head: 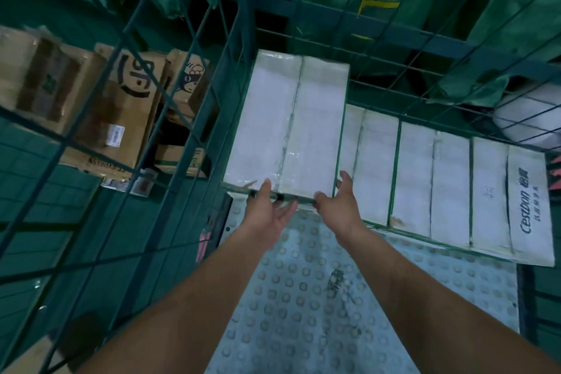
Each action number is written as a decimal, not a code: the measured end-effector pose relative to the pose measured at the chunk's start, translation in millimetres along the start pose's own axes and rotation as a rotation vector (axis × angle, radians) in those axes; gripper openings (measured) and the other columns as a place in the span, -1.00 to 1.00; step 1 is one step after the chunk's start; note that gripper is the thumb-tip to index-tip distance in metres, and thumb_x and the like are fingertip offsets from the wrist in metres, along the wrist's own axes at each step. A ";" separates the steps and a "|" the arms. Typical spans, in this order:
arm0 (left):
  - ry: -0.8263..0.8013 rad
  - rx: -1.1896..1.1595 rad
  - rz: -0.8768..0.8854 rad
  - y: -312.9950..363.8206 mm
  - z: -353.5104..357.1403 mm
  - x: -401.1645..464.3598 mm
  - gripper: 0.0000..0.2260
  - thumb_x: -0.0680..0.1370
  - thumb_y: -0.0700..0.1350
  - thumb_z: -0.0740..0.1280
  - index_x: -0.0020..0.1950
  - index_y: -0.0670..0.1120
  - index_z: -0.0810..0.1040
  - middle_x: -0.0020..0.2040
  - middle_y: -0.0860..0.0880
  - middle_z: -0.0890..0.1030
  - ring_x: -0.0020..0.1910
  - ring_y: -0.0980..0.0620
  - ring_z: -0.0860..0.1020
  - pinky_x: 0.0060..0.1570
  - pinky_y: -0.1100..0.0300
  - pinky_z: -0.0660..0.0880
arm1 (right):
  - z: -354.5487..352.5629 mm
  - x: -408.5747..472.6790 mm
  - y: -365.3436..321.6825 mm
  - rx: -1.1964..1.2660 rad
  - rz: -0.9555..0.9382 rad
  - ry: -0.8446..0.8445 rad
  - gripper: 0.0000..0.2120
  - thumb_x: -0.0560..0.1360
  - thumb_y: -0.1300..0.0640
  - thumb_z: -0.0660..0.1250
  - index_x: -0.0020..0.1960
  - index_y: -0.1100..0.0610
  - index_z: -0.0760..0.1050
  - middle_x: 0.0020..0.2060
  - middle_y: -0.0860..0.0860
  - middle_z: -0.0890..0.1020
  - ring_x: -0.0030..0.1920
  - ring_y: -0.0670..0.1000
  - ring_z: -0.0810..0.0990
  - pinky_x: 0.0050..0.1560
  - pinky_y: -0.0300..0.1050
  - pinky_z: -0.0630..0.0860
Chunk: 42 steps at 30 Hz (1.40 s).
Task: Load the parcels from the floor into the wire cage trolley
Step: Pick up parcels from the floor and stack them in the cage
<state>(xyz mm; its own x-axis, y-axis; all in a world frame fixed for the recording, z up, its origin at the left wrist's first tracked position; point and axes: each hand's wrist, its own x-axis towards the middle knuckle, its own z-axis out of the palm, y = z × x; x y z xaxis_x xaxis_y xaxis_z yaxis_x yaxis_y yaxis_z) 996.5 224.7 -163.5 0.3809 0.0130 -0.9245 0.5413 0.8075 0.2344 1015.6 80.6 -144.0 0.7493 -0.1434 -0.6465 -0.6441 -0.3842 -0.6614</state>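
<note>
My left fingers [283, 209] are straight and spread, reaching under the near edge of the white parcel [288, 127], thumb lying up against its near face. My left hand [267, 215] holds nothing closed; it presses at that bottom edge. My right fingers [344, 182] are also apart and loosely curved, the thumb side touching the parcel's near right corner, with my right hand [337, 206] just beside the green strap that runs along that edge.

The parcel stands inside the wire cage trolley [230, 118], against its left corner post, and rises higher than the row of parcels [440, 185] beside it. That row lies low along the back of the trolley, banded by green straps, its far-right parcel printed with dark lettering. The tall parcel's right edge touches the row's left end.

Below my wrists the studded trolley floor [303, 297] lies bare, running back to the row's near edge and right to the trolley's side frame.

Through the left mesh wall I see brown cardboard boxes [121, 106] on the green floor outside, near the trolley. Green sacks [516, 24] hang behind the back mesh, and a white bag [528, 118] sits beyond the right corner.
</note>
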 end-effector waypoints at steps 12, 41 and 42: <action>0.072 0.500 0.101 45.3 -13.7 33.3 -0.66 0.63 0.20 0.32 0.27 0.00 0.53 -0.06 -0.17 0.66 -0.04 -0.04 0.55 0.18 0.02 0.58 | 18.7 29.8 6.3 0.194 0.026 0.029 -0.34 0.68 0.24 0.20 0.63 -0.22 0.06 0.14 -0.18 0.43 0.10 0.04 0.64 0.20 0.02 0.62; 0.046 0.593 0.352 -89.9 -77.9 -324.0 -0.56 0.60 0.26 0.31 0.39 0.06 0.45 0.20 0.06 0.58 0.18 0.02 0.59 0.05 0.11 0.57 | -104.2 -300.0 -36.4 0.050 0.010 -0.485 -0.68 0.66 -0.09 0.26 0.35 0.03 0.46 0.17 0.03 0.62 0.16 0.08 0.64 0.13 -0.07 0.59; 0.041 0.580 0.366 -100.1 -82.0 -342.0 -0.56 0.60 0.25 0.32 0.39 0.05 0.46 0.20 0.05 0.59 0.18 0.00 0.60 0.09 0.09 0.58 | -110.5 -316.6 -36.9 0.039 -0.005 -0.510 -0.70 0.66 -0.09 0.27 0.31 0.03 0.47 0.16 0.03 0.63 0.15 0.07 0.65 0.12 -0.07 0.59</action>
<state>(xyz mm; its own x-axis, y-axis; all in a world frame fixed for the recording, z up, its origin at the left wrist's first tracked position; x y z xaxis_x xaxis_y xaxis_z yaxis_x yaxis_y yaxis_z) 750.6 187.7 104.6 0.5933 0.2564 -0.7630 0.7014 0.3003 0.6464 819.1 39.4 127.1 0.5887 0.3252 -0.7400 -0.6533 -0.3477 -0.6725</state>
